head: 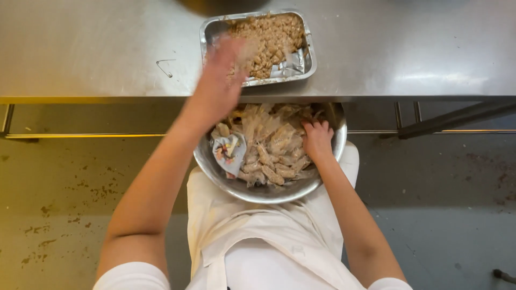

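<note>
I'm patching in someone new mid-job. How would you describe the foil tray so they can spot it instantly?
Start at the long steel counter across the top of the view. Near its front edge, just above the round metal bowl on the person's lap, sits the foil tray, with the blurred left hand reaching over it. It is the only rectangular container, holding brown crumbly pieces, whereas the bowl holds clear wrapped pieces.

Bright overhead light glares off the steel table (408, 59); the left hand (223, 75) is motion-blurred.
</note>
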